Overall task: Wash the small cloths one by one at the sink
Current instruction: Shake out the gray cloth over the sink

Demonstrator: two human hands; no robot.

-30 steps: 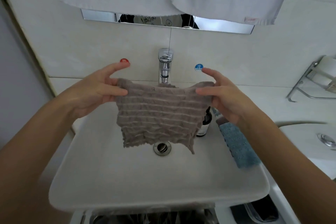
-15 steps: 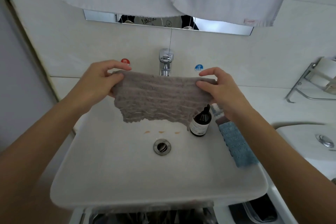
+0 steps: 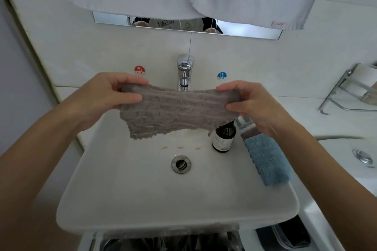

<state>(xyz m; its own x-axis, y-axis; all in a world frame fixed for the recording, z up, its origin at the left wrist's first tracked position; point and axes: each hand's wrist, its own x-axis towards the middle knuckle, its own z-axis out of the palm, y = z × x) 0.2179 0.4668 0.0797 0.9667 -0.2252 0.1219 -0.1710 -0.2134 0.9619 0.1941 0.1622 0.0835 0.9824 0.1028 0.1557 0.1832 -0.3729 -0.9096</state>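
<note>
Grey cloth now higher, bunched shorter, pinched between left hand and right hand.

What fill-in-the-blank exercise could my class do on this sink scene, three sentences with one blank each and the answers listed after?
1. The left hand and the right hand stretch a ____ cloth between them above the sink.
2. A blue cloth lies on the sink's ____ rim.
3. The dark bottle stands beside the blue cloth, ____ the cloth held up.

Missing words: grey; right; below
</note>
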